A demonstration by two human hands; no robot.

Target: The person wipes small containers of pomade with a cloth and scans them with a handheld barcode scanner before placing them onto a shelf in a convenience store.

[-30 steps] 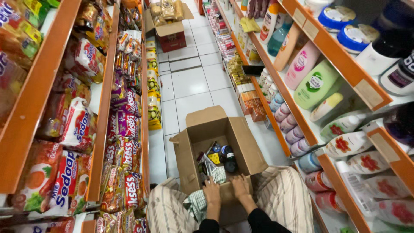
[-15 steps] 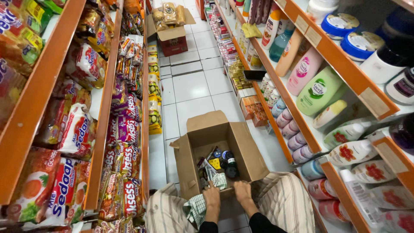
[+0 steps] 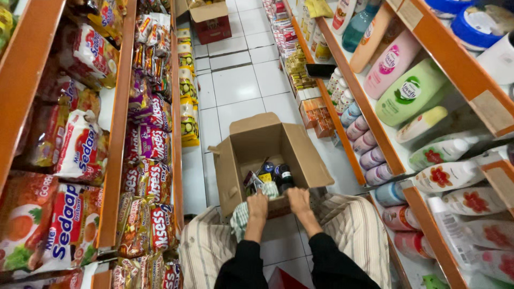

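Note:
An open brown cardboard box (image 3: 251, 136) sits on the white tiled floor in a shop aisle, right in front of my knees. Inside lie small dark bottles (image 3: 282, 175) and a few small packets. My left hand (image 3: 257, 206) rests on the near rim of the box and seems to pinch a green-and-white checked cloth (image 3: 242, 218) that hangs over that edge. My right hand (image 3: 299, 202) grips the same near rim, a hand's width to the right. Both sleeves are black. My striped trousers show on either side.
Orange shelves line both sides: noodle and snack packets (image 3: 80, 144) on the left, lotion and shampoo bottles (image 3: 412, 93) on the right. A second open carton (image 3: 210, 20) stands far down the aisle. White floor tiles (image 3: 235, 85) run between.
The view has tilted and moved closer to the box. Both hands stay on the near rim of the box, shifted slightly forward.

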